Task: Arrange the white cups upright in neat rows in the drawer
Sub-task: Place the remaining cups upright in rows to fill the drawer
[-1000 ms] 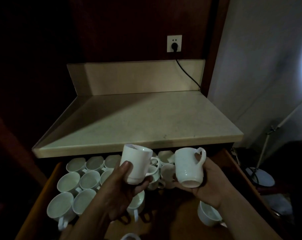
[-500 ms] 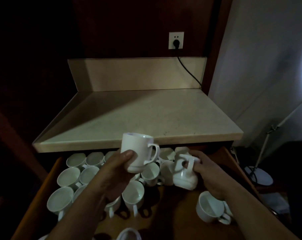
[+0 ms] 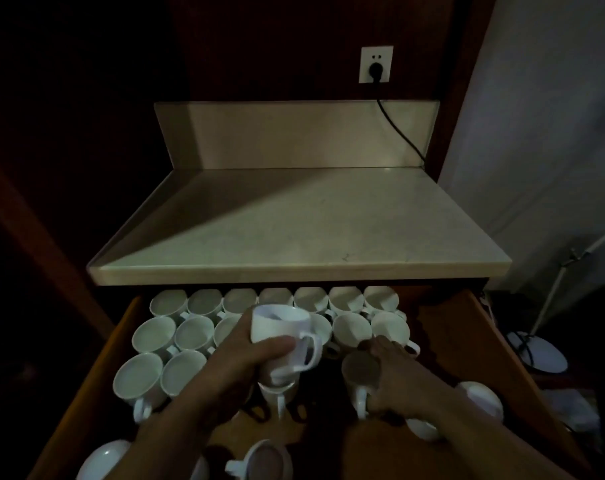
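Status: both hands are busy and apart, one cup each.

Left hand [image 3: 245, 362] grips the tilted cup [image 3: 280, 327] round its body, thumb across the front. Handle points right and the mouth tips away from me. It's in the air above the drawer [image 3: 443, 327], over the middle of the rows.

Right hand [image 3: 398, 372] is wrapped round the right side of the upright cup [image 3: 358, 372]. That one stands on the drawer floor with its mouth up and its handle toward me, just in front of the second row's right end. Can't tell how tight the grip is, too dark.

Drawer is wooden, pulled out under the tabletop [image 3: 294, 230].

- Back row [image 3: 276, 296]: seven white cups, upright, rims nearly touching, partly tucked under the tabletop edge.
- Second row [image 3: 193, 332]: upright, the middle hidden behind the tilted cup.
- Third row [image 3: 138, 374]: two cups at the left. One more sits under the tilted cup, mostly hidden.

Loose cups: one at front left [image 3: 103, 459], one at front centre [image 3: 264, 459], one near the right wall [image 3: 481, 400]. Orientation of the right one is unclear.

Wall socket [image 3: 376, 64] is above the backsplash, with a black cable [image 3: 398, 133] plugged in and running down to the right. Lamp base [image 3: 540, 355] is on the floor to the right.
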The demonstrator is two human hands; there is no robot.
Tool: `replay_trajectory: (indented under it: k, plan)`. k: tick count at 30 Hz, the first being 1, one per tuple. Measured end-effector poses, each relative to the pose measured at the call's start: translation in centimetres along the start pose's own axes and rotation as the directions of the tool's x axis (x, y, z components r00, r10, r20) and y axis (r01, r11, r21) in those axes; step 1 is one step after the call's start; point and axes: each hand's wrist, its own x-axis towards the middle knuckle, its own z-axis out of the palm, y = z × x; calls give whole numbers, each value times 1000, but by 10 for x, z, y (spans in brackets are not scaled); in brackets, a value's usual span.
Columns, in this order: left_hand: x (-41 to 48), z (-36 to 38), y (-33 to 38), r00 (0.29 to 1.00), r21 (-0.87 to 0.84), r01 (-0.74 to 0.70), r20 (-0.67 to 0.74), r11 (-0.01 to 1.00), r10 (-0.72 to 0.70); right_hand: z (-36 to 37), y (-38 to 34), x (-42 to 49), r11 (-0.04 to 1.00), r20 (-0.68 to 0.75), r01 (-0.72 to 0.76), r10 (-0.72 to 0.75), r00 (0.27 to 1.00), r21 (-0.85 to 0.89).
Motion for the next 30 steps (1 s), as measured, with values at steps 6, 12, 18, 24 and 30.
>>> replay_trajectory:
  k: [6, 12, 18, 24, 30]
  plan:
    - [8, 15, -15, 995, 714, -102, 84, 693, 61, 15, 24, 9, 979, -12, 162, -165, 986, -123]
    - [28, 34, -33, 953, 900, -259, 297, 350, -59, 25, 43, 20, 981, -26, 143, -147, 989, -128]
    - [46, 34, -62, 915, 920, -391, 390, 18, -105, 16, 48, 14, 989, -18, 145, -145, 989, 12]
    - [51, 34, -78, 895, 887, -446, 442, -117, -60, 19, 43, 11, 998, -66, 53, -54, 996, -14]
    - [48, 41, -80, 892, 871, -451, 448, -194, -61, 23, 33, 17, 1000, -90, 30, -30, 995, -5]
